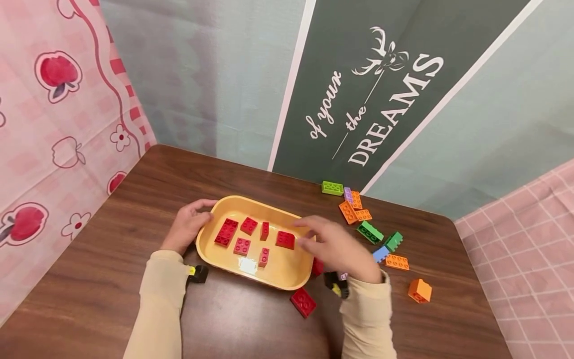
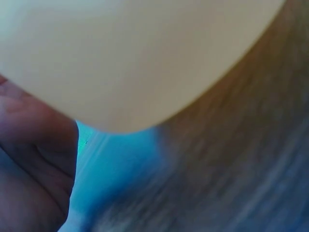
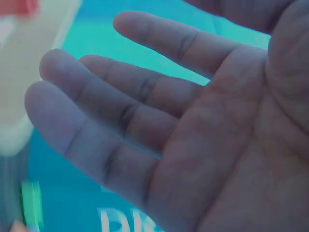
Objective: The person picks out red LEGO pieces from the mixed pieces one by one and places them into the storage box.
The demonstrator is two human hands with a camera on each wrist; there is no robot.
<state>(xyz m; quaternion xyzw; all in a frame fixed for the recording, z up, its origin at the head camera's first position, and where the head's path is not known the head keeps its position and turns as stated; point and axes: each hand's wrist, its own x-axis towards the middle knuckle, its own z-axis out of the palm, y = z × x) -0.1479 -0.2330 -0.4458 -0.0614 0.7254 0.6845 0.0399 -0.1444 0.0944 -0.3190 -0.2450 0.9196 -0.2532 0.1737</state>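
Note:
A yellow tray with rounded corners lies on the table, and several red toy bricks are spread over its floor, among them a long one on the left. My left hand grips the tray's left end, thumb at the rim and fingers along the outer wall. Over the tray's right end hovers my right hand; its fingers are extended and the palm is bare in the right wrist view. Nearest its fingertips inside the tray is a red brick. Another red brick is partly hidden below this hand.
In front of the tray's right corner lies a red brick. Green, blue, purple and orange bricks are scattered on the right of the wooden table, with an orange brick farthest right. Fabric hangs behind the table's back edge.

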